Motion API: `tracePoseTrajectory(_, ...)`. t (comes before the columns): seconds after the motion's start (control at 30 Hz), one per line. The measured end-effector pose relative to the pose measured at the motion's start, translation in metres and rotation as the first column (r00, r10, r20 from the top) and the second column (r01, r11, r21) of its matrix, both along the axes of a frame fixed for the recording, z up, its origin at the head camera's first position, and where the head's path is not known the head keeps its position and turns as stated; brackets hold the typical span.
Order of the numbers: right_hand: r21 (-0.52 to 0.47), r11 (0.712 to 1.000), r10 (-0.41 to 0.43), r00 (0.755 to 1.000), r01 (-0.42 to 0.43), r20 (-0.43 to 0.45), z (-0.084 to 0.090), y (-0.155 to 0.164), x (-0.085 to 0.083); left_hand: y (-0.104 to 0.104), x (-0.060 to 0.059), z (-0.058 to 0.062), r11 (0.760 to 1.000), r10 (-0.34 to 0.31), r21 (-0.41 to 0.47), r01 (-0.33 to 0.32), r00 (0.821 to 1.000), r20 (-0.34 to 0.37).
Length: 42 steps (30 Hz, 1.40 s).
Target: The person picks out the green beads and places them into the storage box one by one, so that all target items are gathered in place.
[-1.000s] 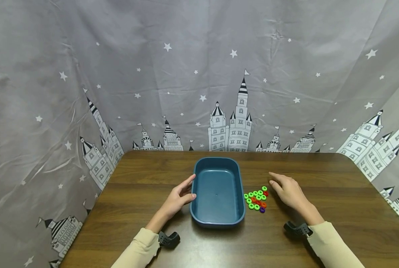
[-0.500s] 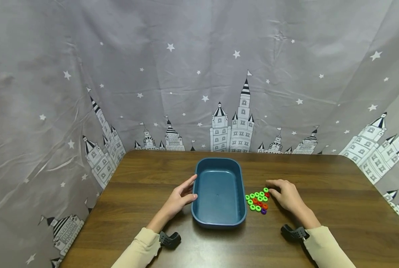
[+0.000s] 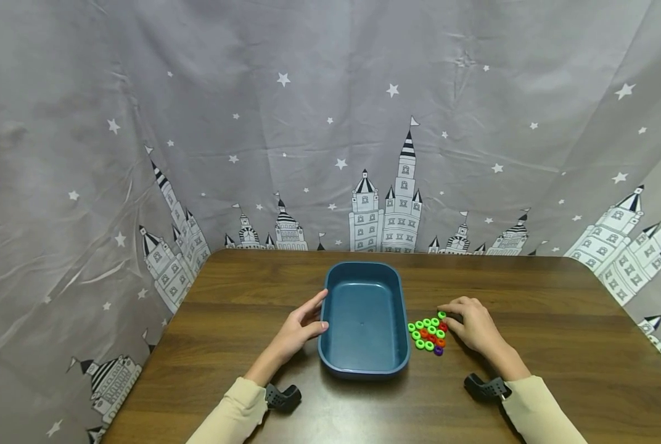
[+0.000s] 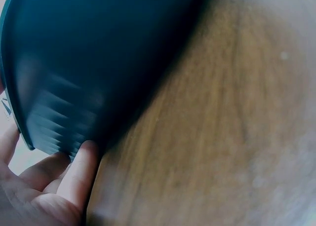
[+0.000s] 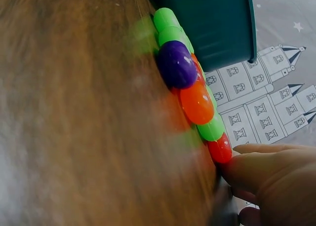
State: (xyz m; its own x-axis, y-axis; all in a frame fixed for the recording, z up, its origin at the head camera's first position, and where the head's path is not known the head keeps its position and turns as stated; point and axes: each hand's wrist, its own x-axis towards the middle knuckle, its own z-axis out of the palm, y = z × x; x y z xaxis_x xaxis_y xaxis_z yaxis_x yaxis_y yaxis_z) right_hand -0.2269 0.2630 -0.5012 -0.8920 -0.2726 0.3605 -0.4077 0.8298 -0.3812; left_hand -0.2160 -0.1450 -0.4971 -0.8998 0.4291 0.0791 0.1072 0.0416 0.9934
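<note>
A dark teal tray (image 3: 364, 367) stands on the wooden table (image 3: 558, 308), about midway between its left and right edges and nearer the front edge than the back; nothing lies in it. Just right of the tray, apart from its wall, a tight cluster of small rings (image 3: 429, 333) lies flat on the table: mostly green, with a few orange and red ones and one purple ring (image 3: 438, 350) at the near end. Behind the table's far edge hangs a grey curtain (image 3: 330, 123) printed with stars and castles.

The left hand (image 3: 297, 330) rests against the tray's left wall, fingers (image 4: 81, 174) loosely extended and touching its outside. The right hand (image 3: 472, 320) sits at the right side of the cluster, fingers (image 5: 261, 169) curled, fingertips touching the red ring (image 5: 219, 149) at the far end; whether they pinch it cannot be told.
</note>
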Motion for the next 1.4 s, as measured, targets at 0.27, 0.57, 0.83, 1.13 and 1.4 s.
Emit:
tracePoseTrajectory(0.27,0.000,1.000,0.000,1.000,0.000,-0.016,0.000,-0.001,0.000,0.000,0.000,-0.001,1.000,0.003,-0.003,-0.003,1.000,0.005)
tracePoseTrajectory(0.57,-0.019,1.000,-0.001,1.000,0.001,-0.027,-0.001,-0.002,0.001,0.000,0.000,-0.002,1.000,0.010,-0.010,-0.010,1.000,0.010)
tracePoseTrajectory(0.83,-0.039,0.999,-0.009,1.000,0.009,-0.018,-0.001,-0.003,0.001,0.000,0.001,-0.002,1.000,0.014,-0.018,-0.014,1.000,0.013)
tracePoseTrajectory(1.13,-0.038,0.999,-0.026,1.000,0.026,0.003,-0.001,0.000,0.001,0.000,0.001,-0.001,1.000,0.013,-0.018,-0.013,1.000,0.014)
tracePoseTrajectory(1.4,-0.052,0.998,-0.033,0.999,0.033,0.004,0.011,-0.003,0.001,0.000,0.000,-0.001,1.000,0.008,-0.002,-0.008,1.000,0.013)
